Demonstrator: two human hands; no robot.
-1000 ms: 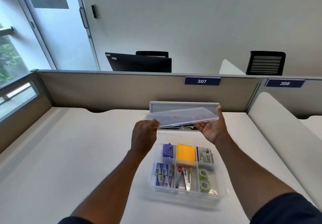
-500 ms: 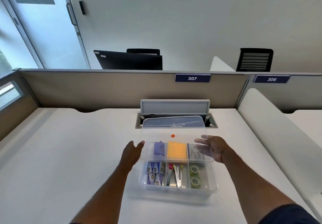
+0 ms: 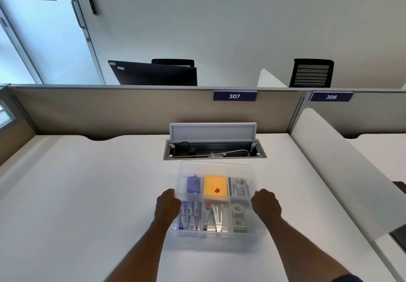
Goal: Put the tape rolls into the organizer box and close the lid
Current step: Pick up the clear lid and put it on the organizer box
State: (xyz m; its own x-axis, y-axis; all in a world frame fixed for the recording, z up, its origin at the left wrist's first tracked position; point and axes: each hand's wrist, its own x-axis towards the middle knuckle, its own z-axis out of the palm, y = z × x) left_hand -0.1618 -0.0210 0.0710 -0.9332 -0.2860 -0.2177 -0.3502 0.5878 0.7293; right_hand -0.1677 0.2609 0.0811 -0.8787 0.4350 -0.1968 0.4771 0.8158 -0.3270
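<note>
A: Starting at the left, what sits on the white desk surface [image 3: 87, 194]?

B: That side is bare. The first thing in is the left hand [image 3: 167, 205], curled with its fingers bent, pressed on the left edge of the clear plastic lid [image 3: 216, 168]. I cannot tell whether it truly grips the rim or only pushes down on it.

A: And the lid itself?

B: It lies flat over the clear plastic organizer box [image 3: 214, 236], with a small red dot at its middle. Whether it is snapped shut, I cannot tell.

A: What shows through it?

B: In the far row, a purple object at left, an orange-yellow pad [image 3: 215, 188] in the middle, a printed packet at right. In the near row, blue-and-white packets at left, metal clips in the middle, and the two clear tape rolls [image 3: 238, 216] in the near right compartment, one behind the other.

A: The right side?

B: The right hand [image 3: 266, 203] is curled the same way on the lid's right edge; its hold is just as unclear. Beyond the box, an open grey cable tray [image 3: 214, 150] is set into the surface, its flap raised.
</note>
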